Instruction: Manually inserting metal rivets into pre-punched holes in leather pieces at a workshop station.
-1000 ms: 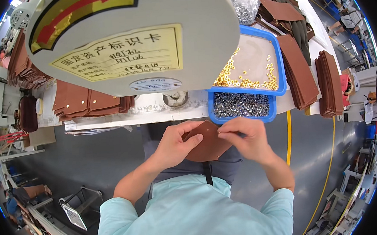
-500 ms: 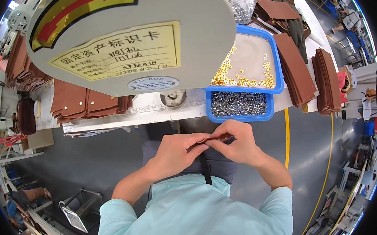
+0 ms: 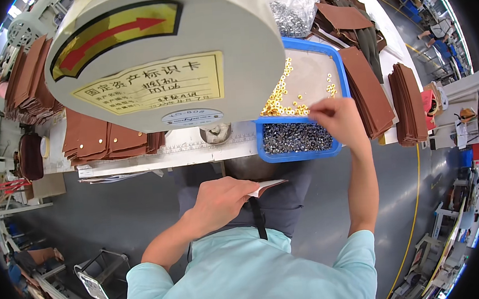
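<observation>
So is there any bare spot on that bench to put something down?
Little. A bare strip of white bench runs between the brown leather stacks and the blue tray. The right side is crowded with leather piles; the right hand reaches over the tray.

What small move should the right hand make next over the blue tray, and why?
Probably lower the fingertips and pinch one gold eyelet. The right hand hovers at the blue tray, at the divider between gold and dark pieces, while the left hand holds a brown leather piece ready by the lap.
</observation>
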A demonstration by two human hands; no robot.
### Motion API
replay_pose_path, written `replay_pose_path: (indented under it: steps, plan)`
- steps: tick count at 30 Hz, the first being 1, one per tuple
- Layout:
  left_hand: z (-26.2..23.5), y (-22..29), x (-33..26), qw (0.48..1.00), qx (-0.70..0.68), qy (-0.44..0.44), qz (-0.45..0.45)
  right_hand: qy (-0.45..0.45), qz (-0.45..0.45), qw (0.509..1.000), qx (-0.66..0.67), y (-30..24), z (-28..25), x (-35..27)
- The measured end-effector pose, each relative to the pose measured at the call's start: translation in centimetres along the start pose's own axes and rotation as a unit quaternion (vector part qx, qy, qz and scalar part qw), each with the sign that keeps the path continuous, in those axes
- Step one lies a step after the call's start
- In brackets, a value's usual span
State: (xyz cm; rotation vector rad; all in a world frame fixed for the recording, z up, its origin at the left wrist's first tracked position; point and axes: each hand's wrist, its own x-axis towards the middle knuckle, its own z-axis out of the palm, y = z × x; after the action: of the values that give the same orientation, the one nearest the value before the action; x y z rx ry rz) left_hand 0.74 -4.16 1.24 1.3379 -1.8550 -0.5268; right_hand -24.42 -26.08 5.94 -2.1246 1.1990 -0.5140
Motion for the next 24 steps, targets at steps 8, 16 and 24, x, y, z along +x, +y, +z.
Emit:
replay_pose_path:
  steps: [8, 16, 24]
  plan:
    - [0.5, -0.7, 0.6, 0.987, 0.007, 0.072, 0.144, -0.009, -0.15, 0.968, -0.201, 0.6, 5.4, -5.1]
    - [0.1, -0.3, 0.6, 0.971, 0.06, 0.109, 0.202, 0.037, -0.151, 0.964, -0.214, 1.4, 7.0, -4.7]
    - [0.1, 0.0, 0.3, 0.974, 0.034, 0.096, 0.202, 0.126, -0.156, 0.972, -0.122, 0.6, 7.1, -5.4]
